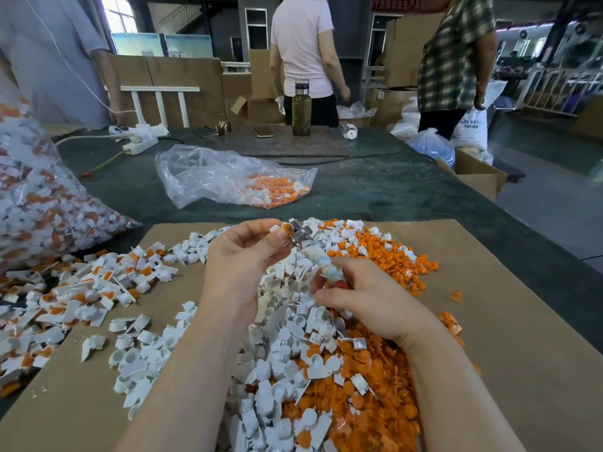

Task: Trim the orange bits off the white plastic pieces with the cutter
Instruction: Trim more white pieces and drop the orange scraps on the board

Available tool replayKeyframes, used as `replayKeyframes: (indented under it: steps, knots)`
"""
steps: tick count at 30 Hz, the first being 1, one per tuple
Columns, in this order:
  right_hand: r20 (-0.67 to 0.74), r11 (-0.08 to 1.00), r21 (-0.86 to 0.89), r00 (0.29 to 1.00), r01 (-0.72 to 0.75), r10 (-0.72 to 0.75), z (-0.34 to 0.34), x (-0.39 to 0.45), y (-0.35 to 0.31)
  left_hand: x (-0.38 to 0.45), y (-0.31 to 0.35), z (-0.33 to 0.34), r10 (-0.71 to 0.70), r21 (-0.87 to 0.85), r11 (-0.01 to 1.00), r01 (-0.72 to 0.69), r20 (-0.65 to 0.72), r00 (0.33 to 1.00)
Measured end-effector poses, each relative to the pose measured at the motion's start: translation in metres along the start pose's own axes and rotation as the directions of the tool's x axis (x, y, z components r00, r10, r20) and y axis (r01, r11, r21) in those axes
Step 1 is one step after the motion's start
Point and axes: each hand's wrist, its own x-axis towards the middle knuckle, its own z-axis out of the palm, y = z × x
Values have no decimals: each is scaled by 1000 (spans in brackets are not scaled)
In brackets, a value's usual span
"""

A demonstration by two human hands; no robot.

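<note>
Cardboard sheet (509, 337) nearest carries a heap of trimmed white pieces (287, 340) and loose orange bits (368, 399); untrimmed pieces (98, 288), white with orange tabs, lie to the left. Above the heap, the right hand (362, 298) grips the cutter (313, 256) by its wrapped handle, metal head up. The left hand (241, 256) pinches a small white piece (281, 228) with an orange tab, touching the cutter head. Farther off lies a clear plastic bag (228, 177) holding orange bits.

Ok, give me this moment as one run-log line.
phase: trimming | left hand: pinches piece with orange bit at cutter head | right hand: grips cutter handle | piles: on cardboard
</note>
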Motion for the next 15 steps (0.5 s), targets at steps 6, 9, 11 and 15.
replayKeyframes:
  steps: [6, 9, 11, 15]
  knots:
    - [-8, 999, -42, 1000, 13, -13, 4, 3, -4, 1, -1, -2, -8, -2, 1000, 8, -12, 1000]
    - [-15, 998, -60, 1000, 13, -14, 6, 4, -4, 2, -2, -3, -14, -3, 1000, 14, -20, 1000]
    - [-23, 998, -63, 1000, 13, -14, 6, 4, -3, 3, -3, -3, -22, -5, 1000, 22, -28, 999]
    - [-47, 992, -126, 999, 12, -18, 7, 5, -3, 3, -3, -5, -82, -34, 996, 82, -11, 997]
